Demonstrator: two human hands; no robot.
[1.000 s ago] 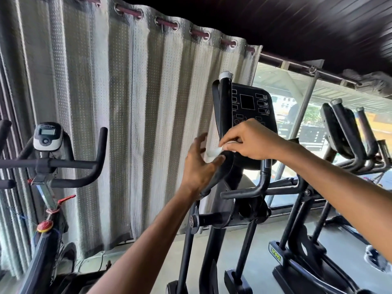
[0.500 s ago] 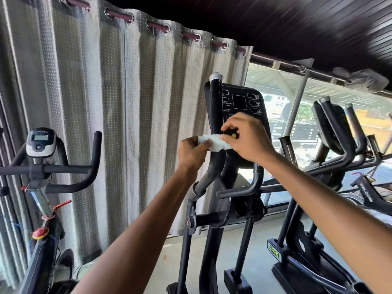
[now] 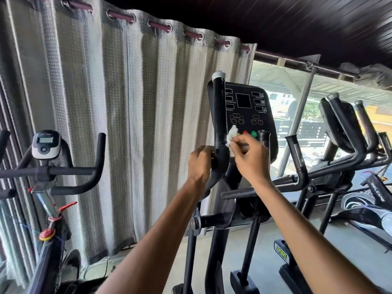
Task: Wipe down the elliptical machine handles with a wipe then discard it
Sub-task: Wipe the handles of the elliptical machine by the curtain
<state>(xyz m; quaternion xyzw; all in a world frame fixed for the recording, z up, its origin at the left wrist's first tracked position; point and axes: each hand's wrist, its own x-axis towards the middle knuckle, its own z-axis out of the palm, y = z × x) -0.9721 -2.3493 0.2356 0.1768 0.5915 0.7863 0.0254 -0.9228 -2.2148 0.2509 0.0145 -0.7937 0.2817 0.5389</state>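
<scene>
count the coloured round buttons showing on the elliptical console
2 plainly: a red button low on the console and a green button right of it. The wipe and right hand may hide another to their left.

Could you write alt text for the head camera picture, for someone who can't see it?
A person's right hand pinches a crumpled white wipe against the black upright handle of an elliptical machine, while the left hand curls round the same handle lower down. Behind are the machine's console, a grey curtain and an exercise bike at left.
</scene>
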